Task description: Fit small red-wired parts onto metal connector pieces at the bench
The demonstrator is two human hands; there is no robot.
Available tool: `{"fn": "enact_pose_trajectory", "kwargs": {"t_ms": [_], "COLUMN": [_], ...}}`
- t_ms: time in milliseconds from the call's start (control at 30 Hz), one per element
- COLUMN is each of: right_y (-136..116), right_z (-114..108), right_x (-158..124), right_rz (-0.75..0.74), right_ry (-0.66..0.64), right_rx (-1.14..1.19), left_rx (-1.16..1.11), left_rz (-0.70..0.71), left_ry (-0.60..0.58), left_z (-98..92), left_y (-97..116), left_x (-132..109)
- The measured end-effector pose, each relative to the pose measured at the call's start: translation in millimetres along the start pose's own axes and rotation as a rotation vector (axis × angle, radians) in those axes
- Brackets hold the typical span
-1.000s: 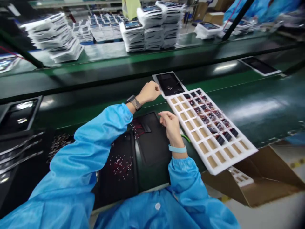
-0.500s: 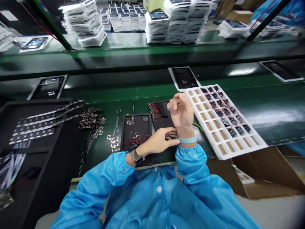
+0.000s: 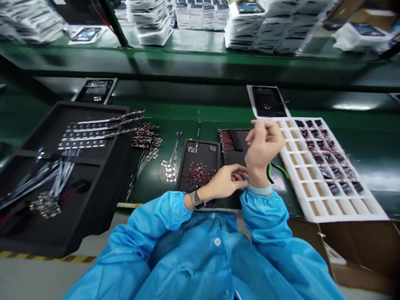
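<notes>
My left hand [image 3: 227, 181] reaches across to the other wrist, its thumb and fingertips pinched at the pale blue wristband [image 3: 260, 190]. My right hand [image 3: 264, 141] is raised with the palm side toward me and its fingers curled; whether anything is inside them is hidden. Behind the hands lies a black tray [image 3: 231, 156] with red wires. Left of it, another black tray [image 3: 203, 156] holds small red-wired parts. Green-handled pliers [image 3: 279, 170] lie just right of my right wrist.
A white compartment tray [image 3: 308, 208] with dark parts stands at the right. Strips and flex cables lie in a large black tray [image 3: 117, 166] at the left. Behind are a framed panel [image 3: 268, 102] and a shelf [image 3: 193, 41] with stacks. An open carton [image 3: 362, 237] sits below right.
The view has shifted, so the bench things appear further right and more of the left tray shows. My left hand's fingertips have closed on the wristband; my right hand's fingers curl a little more.
</notes>
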State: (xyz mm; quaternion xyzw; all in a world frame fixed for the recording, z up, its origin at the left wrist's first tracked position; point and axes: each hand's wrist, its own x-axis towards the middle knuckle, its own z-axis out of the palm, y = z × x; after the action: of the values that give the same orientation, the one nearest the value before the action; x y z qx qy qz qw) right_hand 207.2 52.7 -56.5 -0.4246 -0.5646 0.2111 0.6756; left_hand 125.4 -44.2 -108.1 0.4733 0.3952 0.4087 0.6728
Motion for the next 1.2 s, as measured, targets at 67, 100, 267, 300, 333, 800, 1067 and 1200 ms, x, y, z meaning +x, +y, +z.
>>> {"fn": "enact_pose_trajectory", "kwargs": {"t_ms": [67,100,267,300,333,800,1067,1200], "right_y": [1,1,4,5,8,45,45,46], "right_z": [1,1,2,2,3,3,3,4], "right_x": [4,4,-1,-2,-2,16,9,5], "right_rz": [0.108,0.131,0.0,-0.021,-0.03,0.486,0.442,0.387], "right_ry": [-0.003,0.003,0.039,0.033,0.029,-0.06,-0.015,-0.01], "right_rx": [0.111,0.126,-0.177,-0.22,-0.24,0.248,0.235,0.126], "left_rx": [-0.005,0.005,0.055,0.046,0.035,0.475,0.639,0.746], "left_rz": [-0.032,-0.046,-0.094,-0.1,-0.103,0.084,0.093,0.047], "left_ry": [-0.046,-0.058,0.028,0.035,0.033,0.036,0.05,0.095], "left_z": [-2.9,-3.4,-1.4,-1.7,-2.6,-14.4,7.2,9.4], "left_y": [1,1,3,3,4,17,9,7], "left_x": [1,1,-1,-1,-1,-17,-13,-12]}}
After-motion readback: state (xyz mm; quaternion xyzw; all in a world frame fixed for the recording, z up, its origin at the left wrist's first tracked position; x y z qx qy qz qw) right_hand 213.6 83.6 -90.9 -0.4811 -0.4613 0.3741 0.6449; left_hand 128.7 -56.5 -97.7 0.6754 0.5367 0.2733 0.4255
